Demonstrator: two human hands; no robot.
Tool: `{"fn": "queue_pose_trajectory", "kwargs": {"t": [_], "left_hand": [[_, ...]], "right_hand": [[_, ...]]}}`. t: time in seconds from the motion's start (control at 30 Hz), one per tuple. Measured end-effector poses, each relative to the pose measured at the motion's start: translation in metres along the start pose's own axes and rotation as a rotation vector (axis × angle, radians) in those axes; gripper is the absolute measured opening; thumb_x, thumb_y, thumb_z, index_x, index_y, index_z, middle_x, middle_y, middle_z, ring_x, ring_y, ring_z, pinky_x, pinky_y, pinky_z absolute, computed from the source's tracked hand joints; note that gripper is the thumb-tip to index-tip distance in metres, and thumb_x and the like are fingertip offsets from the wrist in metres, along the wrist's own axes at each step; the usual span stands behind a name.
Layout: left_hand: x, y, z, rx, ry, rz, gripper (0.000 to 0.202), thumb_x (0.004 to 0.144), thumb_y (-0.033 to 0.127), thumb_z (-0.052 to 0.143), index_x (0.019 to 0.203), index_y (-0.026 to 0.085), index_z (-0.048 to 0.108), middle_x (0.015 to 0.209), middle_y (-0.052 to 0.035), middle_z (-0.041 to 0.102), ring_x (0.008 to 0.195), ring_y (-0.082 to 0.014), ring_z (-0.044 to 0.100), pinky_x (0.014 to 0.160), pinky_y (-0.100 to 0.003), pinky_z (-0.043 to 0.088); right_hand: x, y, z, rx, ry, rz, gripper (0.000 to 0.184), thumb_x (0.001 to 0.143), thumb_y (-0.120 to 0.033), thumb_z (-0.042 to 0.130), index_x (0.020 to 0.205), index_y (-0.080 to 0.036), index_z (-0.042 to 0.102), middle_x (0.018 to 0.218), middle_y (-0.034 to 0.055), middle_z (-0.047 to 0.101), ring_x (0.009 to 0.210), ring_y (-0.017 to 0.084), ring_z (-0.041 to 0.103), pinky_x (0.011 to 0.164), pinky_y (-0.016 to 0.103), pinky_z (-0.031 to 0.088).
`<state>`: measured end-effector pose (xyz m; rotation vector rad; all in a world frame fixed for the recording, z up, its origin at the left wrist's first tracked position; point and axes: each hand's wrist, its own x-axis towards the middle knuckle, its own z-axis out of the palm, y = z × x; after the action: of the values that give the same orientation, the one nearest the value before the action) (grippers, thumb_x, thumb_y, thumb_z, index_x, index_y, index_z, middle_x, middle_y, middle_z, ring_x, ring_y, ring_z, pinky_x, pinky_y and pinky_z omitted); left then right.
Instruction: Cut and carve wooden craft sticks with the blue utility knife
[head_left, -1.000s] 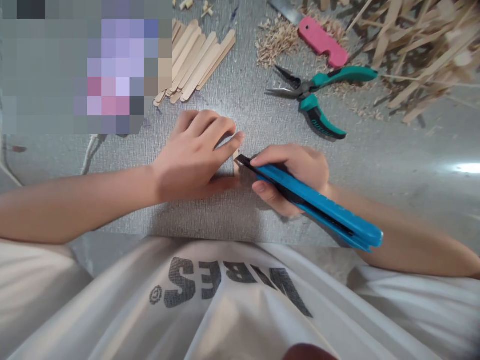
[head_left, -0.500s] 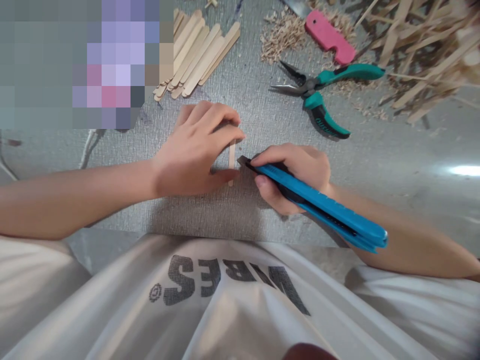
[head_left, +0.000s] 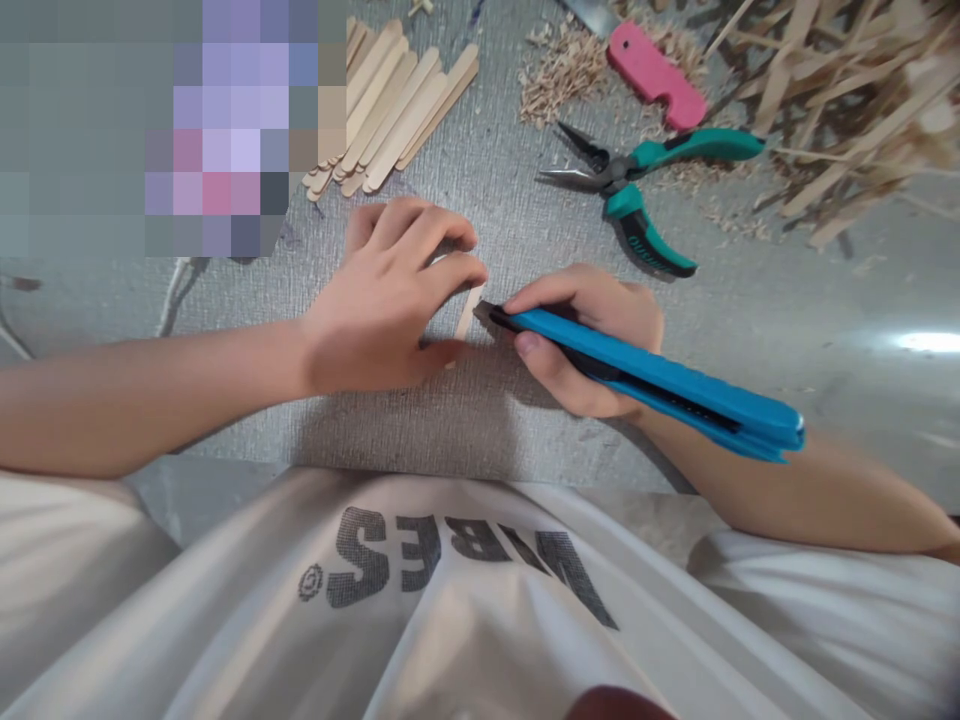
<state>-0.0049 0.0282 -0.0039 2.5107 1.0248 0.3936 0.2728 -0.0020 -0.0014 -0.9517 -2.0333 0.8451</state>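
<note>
Head view: left hand [head_left: 390,300] lies curled palm-down on the grey worktop [head_left: 787,300], its fingers [head_left: 457,272] bent over and pinning a small wooden stick [head_left: 469,312]. Most of the stick is hidden under them; only a short pale end shows just right of the fingertips. Right hand [head_left: 589,335] is closed tight around a blue utility knife [head_left: 652,375], whose dark tip touches the stick's exposed end. The blade itself is too small to make out.

Beyond the left fingers lies a stack of craft sticks [head_left: 397,105], partly cut off by a pixelated patch. Beyond the right fingers are teal pliers [head_left: 637,190], then a pink-handled tool [head_left: 656,72] with its blade cut by the frame top, among shavings [head_left: 555,70]. A blurry pile of wood strips [head_left: 840,90] sits far right. A white shirt [head_left: 465,620] fills the bottom.
</note>
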Motion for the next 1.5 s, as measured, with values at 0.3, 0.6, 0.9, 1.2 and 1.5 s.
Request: {"fn": "queue_pose_trajectory", "kwargs": {"t": [0.3, 0.6, 0.9, 1.2, 1.5], "left_hand": [[0.0002, -0.0035, 0.0016, -0.076, -0.012, -0.017, 0.051, 0.097, 0.044, 0.088, 0.145, 0.033, 0.074, 0.169, -0.0148, 0.069, 0.157, -0.0511, 0.057, 0.128, -0.077, 0.042], [-0.0007, -0.0040, 0.0018, -0.090, -0.003, -0.018, 0.053, 0.095, 0.038, 0.086, 0.146, 0.036, 0.073, 0.169, -0.0125, 0.068, 0.156, -0.0502, 0.057, 0.127, -0.078, 0.043], [0.0004, -0.0041, -0.0006, -0.110, -0.009, -0.022, 0.047, 0.098, 0.040, 0.083, 0.144, 0.037, 0.076, 0.167, -0.0113, 0.068, 0.155, -0.0502, 0.055, 0.125, -0.079, 0.042], [0.0010, -0.0062, -0.0022, -0.102, -0.022, -0.028, 0.044, 0.100, 0.043, 0.080, 0.144, 0.038, 0.078, 0.168, -0.0096, 0.067, 0.155, -0.0471, 0.055, 0.127, -0.079, 0.042], [0.0015, -0.0042, -0.0037, -0.079, -0.039, -0.032, 0.045, 0.101, 0.042, 0.080, 0.145, 0.035, 0.078, 0.170, -0.0112, 0.067, 0.157, -0.0474, 0.055, 0.129, -0.077, 0.042]], "right_hand": [[0.0009, 0.0026, -0.0033, -0.063, 0.008, -0.020, 0.013, 0.111, -0.031, 0.077, 0.121, -0.034, 0.085, 0.098, -0.0024, 0.090, 0.074, 0.017, 0.082, 0.070, 0.030, 0.067], [0.0001, 0.0034, -0.0056, -0.070, -0.012, 0.007, 0.016, 0.113, -0.035, 0.077, 0.124, -0.032, 0.089, 0.101, 0.0017, 0.092, 0.075, 0.018, 0.082, 0.069, 0.032, 0.068], [0.0022, 0.0034, -0.0072, -0.032, -0.011, -0.025, 0.017, 0.113, -0.030, 0.080, 0.125, -0.035, 0.090, 0.105, 0.0006, 0.094, 0.080, 0.018, 0.087, 0.074, 0.030, 0.070], [0.0029, 0.0017, -0.0058, -0.022, -0.003, -0.004, 0.016, 0.112, -0.028, 0.079, 0.122, -0.031, 0.090, 0.105, 0.0015, 0.094, 0.081, 0.018, 0.087, 0.074, 0.028, 0.070], [0.0036, 0.0014, -0.0066, -0.052, -0.007, -0.011, 0.018, 0.111, -0.028, 0.078, 0.123, -0.032, 0.091, 0.107, 0.0016, 0.095, 0.077, 0.017, 0.085, 0.075, 0.029, 0.071]]}}
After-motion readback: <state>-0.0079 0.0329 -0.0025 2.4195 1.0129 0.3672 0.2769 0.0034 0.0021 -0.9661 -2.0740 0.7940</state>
